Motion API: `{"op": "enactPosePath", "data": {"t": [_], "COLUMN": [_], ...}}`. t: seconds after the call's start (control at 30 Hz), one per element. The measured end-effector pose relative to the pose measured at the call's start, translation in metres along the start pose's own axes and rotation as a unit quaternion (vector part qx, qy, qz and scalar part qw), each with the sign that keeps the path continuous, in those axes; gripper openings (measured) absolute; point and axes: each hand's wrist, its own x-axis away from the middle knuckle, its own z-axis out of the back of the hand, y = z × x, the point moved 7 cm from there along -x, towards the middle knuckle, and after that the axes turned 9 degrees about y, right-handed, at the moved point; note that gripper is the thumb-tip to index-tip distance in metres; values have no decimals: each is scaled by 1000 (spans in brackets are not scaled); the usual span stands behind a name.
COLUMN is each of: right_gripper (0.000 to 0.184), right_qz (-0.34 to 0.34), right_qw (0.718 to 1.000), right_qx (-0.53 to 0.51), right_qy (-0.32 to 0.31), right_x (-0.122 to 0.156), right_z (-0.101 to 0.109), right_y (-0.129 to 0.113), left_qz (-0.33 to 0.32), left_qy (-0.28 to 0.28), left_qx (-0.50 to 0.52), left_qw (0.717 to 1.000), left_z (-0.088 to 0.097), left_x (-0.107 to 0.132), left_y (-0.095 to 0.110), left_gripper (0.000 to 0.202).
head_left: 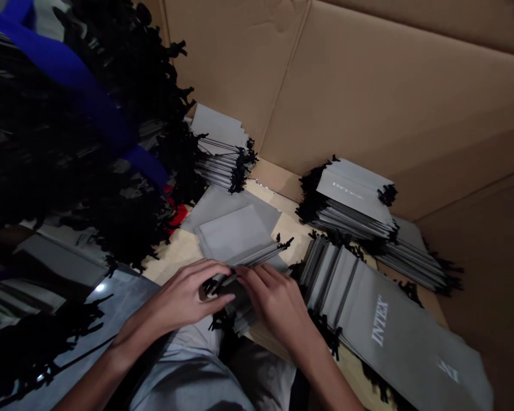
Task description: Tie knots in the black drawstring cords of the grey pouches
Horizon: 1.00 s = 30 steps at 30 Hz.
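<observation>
The left hand [184, 298] and right hand [274, 305] seem closed in a grip on gray drawstring bags [257, 258], with little room beside a printed bag pile [368, 308].

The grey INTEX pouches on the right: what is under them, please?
The grey INTEX pouches rest on a pale board, with black cords showing at their edge. What lies directly beneath is covered.

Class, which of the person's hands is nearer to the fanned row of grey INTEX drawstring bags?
The right hand is nearer: it sits just beside the fanned row of grey INTEX drawstring bags. The left hand lies farther away, beyond the right hand.
</observation>
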Motion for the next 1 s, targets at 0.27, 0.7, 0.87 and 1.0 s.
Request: {"op": "enactPosePath", "data": {"t": [0.27, 0.7, 0.87, 1.0], "right_gripper": [11, 12, 14, 17], "right_qz": [0, 13, -19, -26], "right_qw": [991, 995, 996, 996], "right_qx": [0, 45, 28, 26], "right_qy": [-136, -90, -87, -83], "right_x": [15, 10, 8, 12], "right_z": [9, 6, 5, 6], "right_y": [2, -1, 3, 1], "left_qz": [-54, 46, 56, 61], "left_qy": [-27, -57, -23, 27], "left_qx": [-88, -20, 5, 15], "left_qw": [994, 997, 998, 998], "left_z": [-7, 7, 10, 14], "left_x": [0, -1, 12, 25], "left_y": [-4, 10, 15, 24], "left_gripper": [45, 35, 29, 20]}}
